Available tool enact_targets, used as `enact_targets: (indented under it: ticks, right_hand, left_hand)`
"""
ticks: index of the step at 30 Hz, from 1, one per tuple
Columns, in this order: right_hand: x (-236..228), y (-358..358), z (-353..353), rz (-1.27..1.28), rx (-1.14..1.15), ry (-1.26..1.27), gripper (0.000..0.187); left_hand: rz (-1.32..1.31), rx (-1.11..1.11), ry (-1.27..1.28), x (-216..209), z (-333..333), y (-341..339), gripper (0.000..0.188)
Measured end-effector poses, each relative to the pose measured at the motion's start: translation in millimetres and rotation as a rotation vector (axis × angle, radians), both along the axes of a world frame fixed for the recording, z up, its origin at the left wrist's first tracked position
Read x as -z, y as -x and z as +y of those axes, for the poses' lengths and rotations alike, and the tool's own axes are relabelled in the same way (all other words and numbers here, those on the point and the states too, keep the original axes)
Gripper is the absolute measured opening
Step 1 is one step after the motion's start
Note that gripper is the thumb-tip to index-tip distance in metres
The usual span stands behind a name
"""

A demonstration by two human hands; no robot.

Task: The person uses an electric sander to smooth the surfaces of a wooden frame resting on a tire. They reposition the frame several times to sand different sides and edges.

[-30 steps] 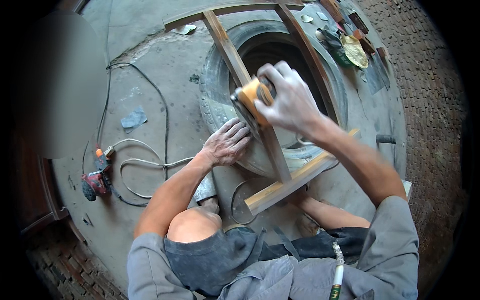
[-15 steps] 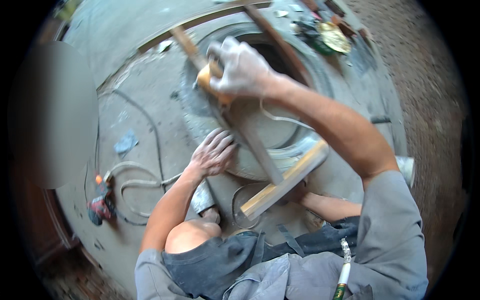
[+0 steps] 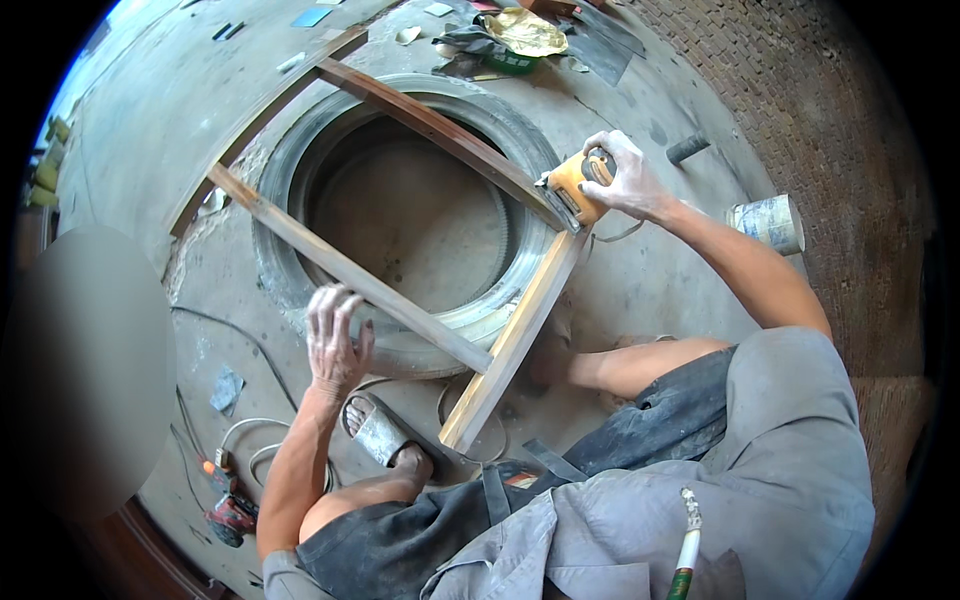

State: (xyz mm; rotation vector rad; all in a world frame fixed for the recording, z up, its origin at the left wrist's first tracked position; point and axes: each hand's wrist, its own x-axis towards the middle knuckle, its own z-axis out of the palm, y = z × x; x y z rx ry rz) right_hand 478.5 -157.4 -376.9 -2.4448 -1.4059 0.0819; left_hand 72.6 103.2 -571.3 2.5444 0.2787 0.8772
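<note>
My right hand (image 3: 630,180), dusty with white powder, grips a yellow power sander (image 3: 577,190). The sander sits at the right corner of a wooden frame, where the dark rail (image 3: 430,125) meets the pale end piece (image 3: 512,350). Over on the left, my left hand (image 3: 338,340) is open, its fingers apart and slightly bent. It is just beside the lighter rail (image 3: 345,268); whether the fingertips touch the wood I cannot tell. The frame lies across a large dusty tyre (image 3: 275,225). Its far piece (image 3: 262,110) extends past both rails.
A whitish can (image 3: 768,224) lies to the right, with a short dark cylinder (image 3: 688,150) beyond it. Gold foil (image 3: 525,32) and scraps are at the back. On the left lie a red drill (image 3: 230,517), loose cables (image 3: 245,330) and a bluish scrap (image 3: 227,388).
My right hand has carried the sander from above the lighter rail rightward to the frame's right corner. My left hand stays by the lighter rail, fingers raised. The view has shifted.
</note>
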Motion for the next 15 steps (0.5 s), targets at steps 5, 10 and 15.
enact_targets:
  ticks: [5,10,15]
  right_hand:
    - [44.9,-20.5,21.1,0.023,0.008,-0.079,0.046]
    - [60.9,-31.4,134.4,0.036,-0.058,-0.049,0.055]
    - [64.6,-48.3,168.3,-0.084,-0.047,-0.117,0.051]
  left_hand:
    - [0.046,0.135,-0.101,-58.1,34.4,-68.3,0.023]
    - [0.364,-0.053,0.089,-39.4,49.9,-107.1,0.04]
    - [0.349,-0.094,0.007,-28.8,38.7,-122.4,0.049]
